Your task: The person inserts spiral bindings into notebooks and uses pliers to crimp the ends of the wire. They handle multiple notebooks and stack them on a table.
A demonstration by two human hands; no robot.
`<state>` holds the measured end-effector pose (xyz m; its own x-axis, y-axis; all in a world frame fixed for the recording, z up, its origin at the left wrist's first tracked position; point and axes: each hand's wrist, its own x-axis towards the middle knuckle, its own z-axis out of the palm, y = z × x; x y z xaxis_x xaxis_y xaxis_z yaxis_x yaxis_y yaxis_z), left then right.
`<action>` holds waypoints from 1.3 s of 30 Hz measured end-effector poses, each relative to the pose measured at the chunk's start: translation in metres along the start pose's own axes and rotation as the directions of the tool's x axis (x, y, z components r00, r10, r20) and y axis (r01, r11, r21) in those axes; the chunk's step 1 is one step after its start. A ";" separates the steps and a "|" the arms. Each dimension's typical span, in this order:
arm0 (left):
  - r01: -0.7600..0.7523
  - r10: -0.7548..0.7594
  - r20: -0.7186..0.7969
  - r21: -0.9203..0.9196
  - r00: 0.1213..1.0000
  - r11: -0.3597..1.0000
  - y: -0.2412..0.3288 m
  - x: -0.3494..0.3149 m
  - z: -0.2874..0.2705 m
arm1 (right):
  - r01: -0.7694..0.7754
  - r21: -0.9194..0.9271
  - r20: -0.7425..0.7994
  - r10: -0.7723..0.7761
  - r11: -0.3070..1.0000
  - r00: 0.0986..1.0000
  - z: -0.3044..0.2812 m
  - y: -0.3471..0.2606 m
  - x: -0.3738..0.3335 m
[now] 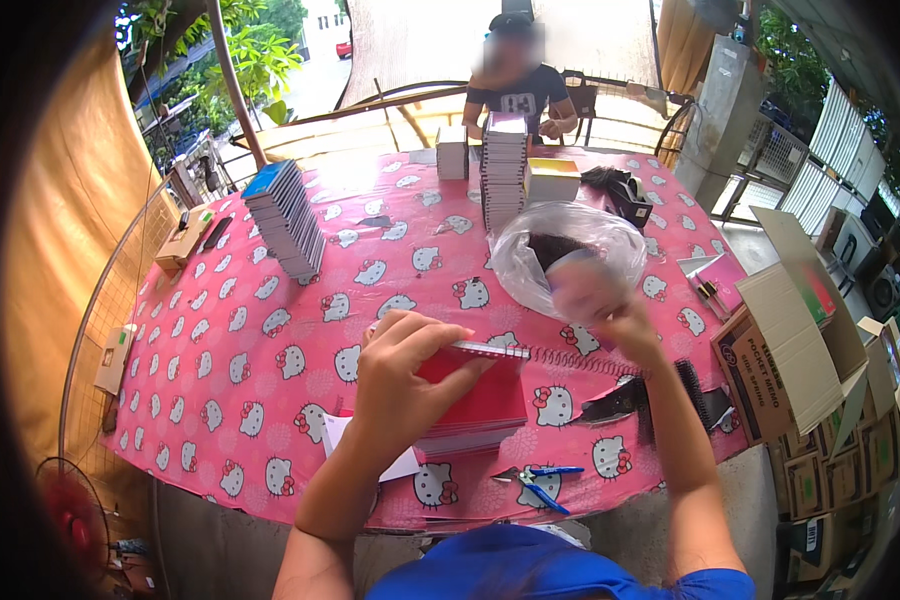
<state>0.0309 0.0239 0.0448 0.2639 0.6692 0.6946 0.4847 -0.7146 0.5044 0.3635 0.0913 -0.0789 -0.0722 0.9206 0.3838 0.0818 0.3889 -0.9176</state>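
My left hand (410, 370) is closed on a small notebook (490, 349), thumb toward me and fingers over the far side. A thin spiral coil (585, 360) sticks out to the right from the notebook's punched edge, reaching toward my right wrist. My right hand (625, 325) is over the near edge of a clear plastic bag (515, 250); blur hides its fingers. Something dark (555, 248) shows inside the bag. Below the notebook sits a stack of red covers (475, 405), with white paper (400, 466) beside it. Blue-handled pliers (540, 485) lie nearer to me.
Tall stacks of spiral notebooks stand at the left (282, 220) and far middle (504, 170). A yellow-topped stack (553, 180) is beside the latter. Black coils (695, 395) lie at right, near an open cardboard box (785, 360). A person (515, 90) sits across the table (200, 360).
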 end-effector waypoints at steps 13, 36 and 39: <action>0.051 -0.051 0.008 0.011 0.999 0.999 0.001 0.001 -0.012 | -0.005 0.042 0.350 -0.010 0.999 0.937 0.067 -0.137 0.038; 0.382 -0.566 0.050 -0.786 0.823 0.486 -0.034 -0.050 -0.010 | 0.194 -0.794 0.235 -0.004 0.576 0.972 0.098 -0.098 0.061; 0.379 -0.544 0.105 -0.825 0.832 0.419 -0.035 -0.047 -0.014 | -0.138 -0.869 0.000 0.280 0.475 0.960 0.067 -0.036 0.009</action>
<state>-0.0099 0.0144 0.0015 0.0434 0.9674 0.2495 -0.3851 -0.2142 0.8977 0.2933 0.0833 -0.0498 -0.0466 0.9927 0.1115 0.9129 0.0877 -0.3986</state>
